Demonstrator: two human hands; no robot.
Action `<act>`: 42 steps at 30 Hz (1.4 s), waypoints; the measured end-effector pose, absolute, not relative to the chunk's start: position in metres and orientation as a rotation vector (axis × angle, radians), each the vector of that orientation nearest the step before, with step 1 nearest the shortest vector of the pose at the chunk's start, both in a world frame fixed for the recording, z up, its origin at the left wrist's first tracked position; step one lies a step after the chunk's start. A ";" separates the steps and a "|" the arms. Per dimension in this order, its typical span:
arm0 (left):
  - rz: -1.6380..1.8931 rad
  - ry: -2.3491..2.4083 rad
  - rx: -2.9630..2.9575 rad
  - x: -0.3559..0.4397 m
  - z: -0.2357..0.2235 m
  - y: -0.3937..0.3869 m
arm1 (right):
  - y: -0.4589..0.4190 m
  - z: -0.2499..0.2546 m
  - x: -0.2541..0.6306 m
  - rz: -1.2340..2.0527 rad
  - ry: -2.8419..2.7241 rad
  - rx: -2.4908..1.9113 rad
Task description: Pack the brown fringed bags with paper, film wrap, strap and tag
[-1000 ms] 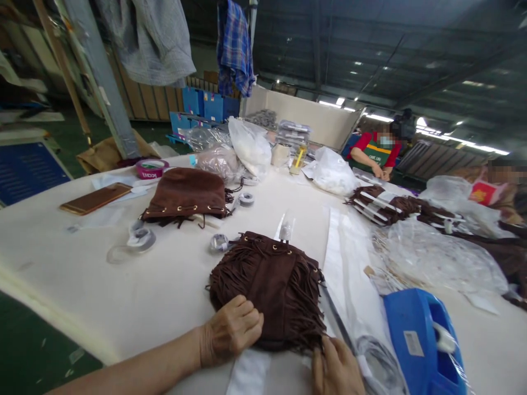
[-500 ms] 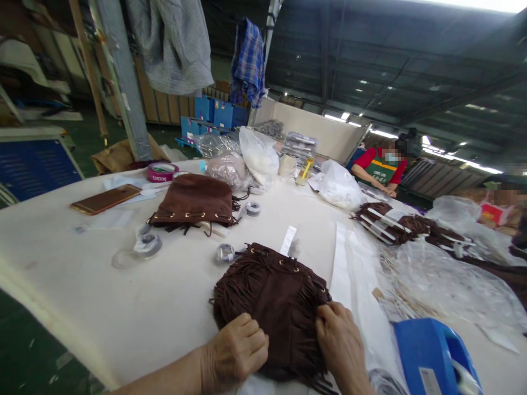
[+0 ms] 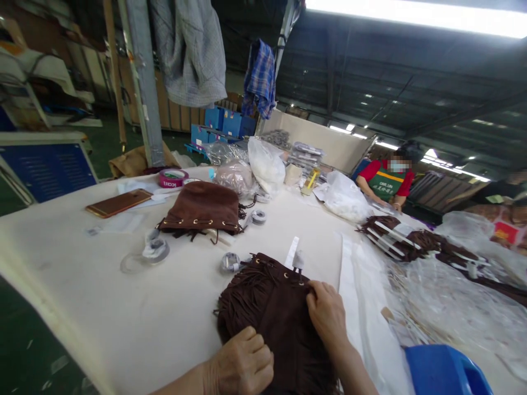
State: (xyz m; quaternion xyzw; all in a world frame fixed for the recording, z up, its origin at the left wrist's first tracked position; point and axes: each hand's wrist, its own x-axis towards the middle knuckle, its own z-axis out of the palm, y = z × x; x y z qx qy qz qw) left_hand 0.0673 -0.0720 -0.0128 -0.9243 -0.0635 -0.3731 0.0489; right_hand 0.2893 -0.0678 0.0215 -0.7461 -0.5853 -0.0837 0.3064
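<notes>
A dark brown fringed drawstring bag (image 3: 284, 323) lies on the table in front of me, its eyelet-lined opening turned away. My left hand (image 3: 245, 362) is closed over the bag's lower left part, fingers curled into the fringe side. Up at the right end of the row of gold eyelets, my right hand (image 3: 327, 312) has its fingers bent and pressed on the bag's edge. Its fingertips are partly hidden. A white strip (image 3: 292, 252) sticks out beyond the opening. Just off the bag's far left corner sits a small plastic-wrapped coil (image 3: 230, 262).
A second brown bag (image 3: 201, 206), a phone (image 3: 119, 203), a purple tape roll (image 3: 173, 178) and wrapped coils (image 3: 155, 249) lie at the left. Rightward are white sheeting (image 3: 358, 307), a blue container (image 3: 447, 370) and clear plastic bags (image 3: 461, 296). A co-worker (image 3: 385, 178) stands across the table.
My right hand has moved up along the bag's right side to the eyelet edge. My left hand stays at the lower left. The view has shifted slightly.
</notes>
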 end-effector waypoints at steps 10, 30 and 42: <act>-1.108 -0.192 -2.810 0.068 -0.014 -0.071 | -0.118 0.036 0.296 -0.370 -0.978 -1.999; -0.508 -0.785 -2.936 0.107 0.026 -0.006 | -0.109 -0.041 0.181 -0.695 -1.617 -1.794; -0.613 -1.331 -2.710 0.069 0.047 0.033 | -0.113 -0.031 0.176 -0.622 -1.605 -1.929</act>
